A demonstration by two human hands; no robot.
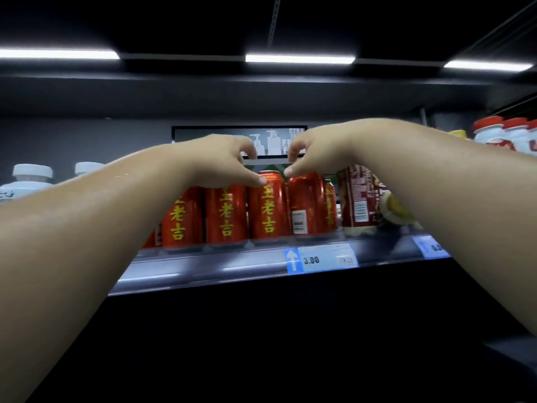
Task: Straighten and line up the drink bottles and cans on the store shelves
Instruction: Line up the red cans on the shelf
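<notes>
Up at the front edge of the shelf [232, 266], the left hand [220, 158] curls thumb and fingers round the top of a red can [268, 207], the right hand [316, 154] likewise gripping the neighbouring can [305, 205], barcode outward

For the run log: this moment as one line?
left hand grips label-forward can top | right hand grips barcode-forward can top | both upright
</notes>
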